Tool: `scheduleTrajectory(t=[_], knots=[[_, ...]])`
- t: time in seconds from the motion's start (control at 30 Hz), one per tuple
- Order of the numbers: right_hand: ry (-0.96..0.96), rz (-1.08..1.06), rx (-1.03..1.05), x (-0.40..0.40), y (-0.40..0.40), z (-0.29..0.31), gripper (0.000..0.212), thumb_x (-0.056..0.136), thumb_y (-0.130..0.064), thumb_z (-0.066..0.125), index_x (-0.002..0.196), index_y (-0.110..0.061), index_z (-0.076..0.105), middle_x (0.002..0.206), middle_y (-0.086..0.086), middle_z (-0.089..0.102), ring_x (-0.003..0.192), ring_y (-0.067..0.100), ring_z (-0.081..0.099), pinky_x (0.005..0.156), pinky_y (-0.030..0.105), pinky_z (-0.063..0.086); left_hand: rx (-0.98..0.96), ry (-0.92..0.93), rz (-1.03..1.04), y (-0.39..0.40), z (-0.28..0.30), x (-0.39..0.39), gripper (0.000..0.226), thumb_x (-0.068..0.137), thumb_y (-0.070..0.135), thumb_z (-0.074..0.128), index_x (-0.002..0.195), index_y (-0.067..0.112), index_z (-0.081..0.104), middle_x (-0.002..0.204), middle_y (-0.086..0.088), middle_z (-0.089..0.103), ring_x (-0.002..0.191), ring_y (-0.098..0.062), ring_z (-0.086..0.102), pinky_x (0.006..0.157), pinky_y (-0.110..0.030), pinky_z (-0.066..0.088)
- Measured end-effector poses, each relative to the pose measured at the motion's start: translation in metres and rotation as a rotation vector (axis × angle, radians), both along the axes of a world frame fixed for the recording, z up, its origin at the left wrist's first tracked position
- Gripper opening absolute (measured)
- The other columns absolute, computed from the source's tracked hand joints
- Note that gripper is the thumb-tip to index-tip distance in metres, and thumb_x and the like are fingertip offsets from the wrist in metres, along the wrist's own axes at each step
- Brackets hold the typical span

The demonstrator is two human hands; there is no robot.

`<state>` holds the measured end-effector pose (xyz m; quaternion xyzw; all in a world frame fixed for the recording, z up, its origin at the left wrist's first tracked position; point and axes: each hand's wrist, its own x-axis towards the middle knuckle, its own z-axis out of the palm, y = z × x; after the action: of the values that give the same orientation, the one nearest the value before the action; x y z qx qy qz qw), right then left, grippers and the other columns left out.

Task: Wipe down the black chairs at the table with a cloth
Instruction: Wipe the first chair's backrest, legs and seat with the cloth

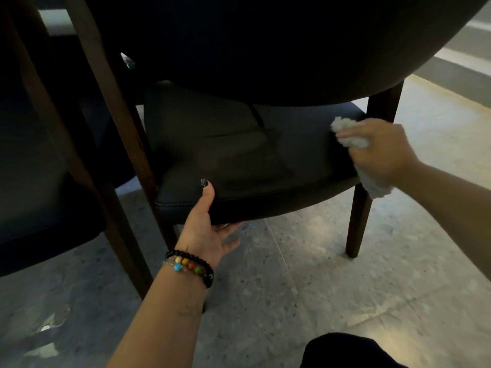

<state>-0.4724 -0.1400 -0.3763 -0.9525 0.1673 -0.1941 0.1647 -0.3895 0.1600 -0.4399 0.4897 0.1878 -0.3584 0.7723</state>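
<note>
A black leather chair seat [239, 155] on dark wooden legs fills the middle of the head view, with its curved black backrest [292, 49] looming above. My right hand [380, 150] grips a crumpled grey cloth [350, 136] against the seat's right edge, and a tail of cloth hangs below the hand. My left hand [207, 227] holds the seat's near edge, thumb on top and fingers underneath. Beaded bracelets circle that wrist.
A second black chair [39, 195] with wooden legs stands close on the left. The chair's rear right leg [358, 216] rests on a pale speckled tiled floor [318, 274]. A dark knee [345, 351] shows at the bottom edge.
</note>
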Motion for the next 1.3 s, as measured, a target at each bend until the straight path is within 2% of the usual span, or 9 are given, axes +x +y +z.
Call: scheduleTrajectory(t=[0.07,0.17,0.37,0.57,0.77,0.93,1.03,1.17,1.3], knots=[[-0.123,-0.141,0.205,0.009,-0.008,0.007,0.026,0.098,-0.036,0.054,0.112,-0.018,0.067,0.114,-0.002,0.065,0.104,0.007,0.057,0.083,-0.008,0.025,0.008,-0.017,0.006,-0.001,0.0,-0.001,0.073,0.078,0.062,0.064,0.138,0.026,0.043,0.125,-0.006,0.061,0.105,-0.029,0.065,0.102,-0.06,0.032],[-0.314,-0.179,0.156,0.025,0.003,0.011,0.045,0.096,-0.039,0.057,0.131,-0.012,0.049,0.117,-0.003,0.056,0.107,0.012,0.053,0.087,0.005,0.033,0.017,-0.031,-0.006,-0.003,0.001,-0.001,0.065,0.08,0.061,0.062,0.133,0.026,0.047,0.122,-0.006,0.062,0.103,-0.028,0.065,0.099,-0.059,0.034],[0.075,0.018,0.358,0.042,0.012,-0.004,0.067,0.091,-0.062,0.05,0.147,-0.032,0.033,0.146,0.002,0.043,0.127,0.023,0.044,0.094,0.029,0.03,0.025,-0.015,-0.017,-0.004,0.002,0.001,0.068,0.079,0.06,0.063,0.134,0.026,0.042,0.125,-0.007,0.06,0.105,-0.028,0.065,0.108,-0.062,0.029],[0.033,-0.064,0.139,0.046,0.02,-0.01,0.059,0.092,-0.05,0.054,0.142,-0.02,0.044,0.133,0.008,0.056,0.118,0.027,0.053,0.089,0.028,0.035,0.04,-0.039,-0.042,0.0,0.0,0.0,0.072,0.079,0.062,0.062,0.137,0.025,0.042,0.126,-0.006,0.06,0.103,-0.026,0.066,0.107,-0.061,0.029],[-0.084,0.07,0.288,0.047,0.097,-0.009,0.053,0.083,-0.039,0.066,0.132,-0.021,0.058,0.125,0.006,0.065,0.114,0.025,0.061,0.099,0.042,0.048,0.066,-0.062,-0.033,-0.003,0.001,-0.003,0.056,0.082,0.064,0.057,0.122,0.025,0.053,0.119,-0.004,0.063,0.107,-0.027,0.063,0.096,-0.055,0.034],[-0.004,0.352,0.254,0.017,0.123,-0.009,0.052,0.077,-0.031,0.074,0.125,-0.016,0.061,0.093,-0.015,0.064,0.084,0.0,0.063,0.07,0.014,0.046,0.041,-0.02,-0.04,-0.001,-0.001,0.0,0.053,0.079,0.062,0.062,0.117,0.025,0.056,0.118,-0.004,0.065,0.107,-0.027,0.063,0.099,-0.056,0.032],[-0.156,0.199,0.197,0.008,0.077,0.01,0.037,0.084,-0.025,0.063,0.121,-0.027,0.063,0.098,-0.03,0.059,0.093,-0.025,0.052,0.082,-0.003,0.037,0.043,-0.047,-0.073,-0.001,0.0,0.001,0.069,0.077,0.063,0.061,0.134,0.026,0.047,0.125,-0.005,0.062,0.108,-0.026,0.063,0.102,-0.057,0.03],[-0.231,-0.205,0.118,0.016,0.001,0.014,0.036,0.084,-0.031,0.057,0.114,-0.011,0.06,0.093,0.0,0.061,0.088,0.019,0.058,0.078,0.031,0.044,0.051,-0.044,-0.029,-0.003,-0.002,0.001,0.078,0.075,0.063,0.063,0.14,0.025,0.041,0.125,-0.007,0.061,0.107,-0.028,0.065,0.106,-0.06,0.028],[-0.138,-0.406,0.194,0.034,-0.013,-0.007,0.027,0.09,-0.03,0.053,0.105,-0.008,0.06,0.102,0.015,0.063,0.099,0.035,0.06,0.081,0.04,0.045,0.072,-0.053,-0.027,-0.006,-0.004,0.0,0.07,0.077,0.064,0.062,0.134,0.025,0.046,0.121,-0.006,0.063,0.104,-0.026,0.065,0.102,-0.059,0.032]])
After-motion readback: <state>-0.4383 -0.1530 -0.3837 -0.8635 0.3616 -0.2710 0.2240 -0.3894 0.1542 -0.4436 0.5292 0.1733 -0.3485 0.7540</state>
